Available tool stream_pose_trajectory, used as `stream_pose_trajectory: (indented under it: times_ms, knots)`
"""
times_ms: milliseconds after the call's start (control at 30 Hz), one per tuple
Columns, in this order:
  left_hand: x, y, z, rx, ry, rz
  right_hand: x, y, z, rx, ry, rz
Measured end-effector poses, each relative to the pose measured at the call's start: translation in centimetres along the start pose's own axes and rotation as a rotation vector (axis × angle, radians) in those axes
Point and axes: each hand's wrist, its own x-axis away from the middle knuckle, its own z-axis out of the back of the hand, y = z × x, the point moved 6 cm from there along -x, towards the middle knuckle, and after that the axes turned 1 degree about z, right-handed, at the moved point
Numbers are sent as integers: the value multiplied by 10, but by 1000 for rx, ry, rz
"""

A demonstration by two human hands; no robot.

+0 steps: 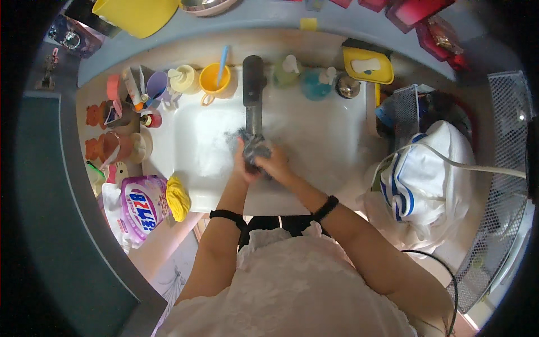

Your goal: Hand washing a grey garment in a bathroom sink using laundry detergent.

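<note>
Both hands meet over the white sink [314, 140], directly under the dark tap [253, 90]. The left hand [242, 164] and right hand [277, 164] each have a grip clamped on a wet grey cloth [255, 147], bunched between them. Likely risks: water splashing past the front rim onto the white top, or an elbow knocking the yellow sponge [178, 197] and purple pouch [140, 209] just left of the sink.
</note>
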Motion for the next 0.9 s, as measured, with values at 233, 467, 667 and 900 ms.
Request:
stream_pose_trajectory:
  times_ms: [233,467,667,900]
  knots:
    - [-32,-1,54,-175,32,-199,8,-1,16,498,271,-245]
    - [7,14,60,-452,439,-308,-20,49,104,750,358,-318]
    - [48,28,76,-261,916,-317,-45,53,89,895,423,-257]
    - [25,0,12,-5,142,-25,-63,91,-8,278,117,-101]
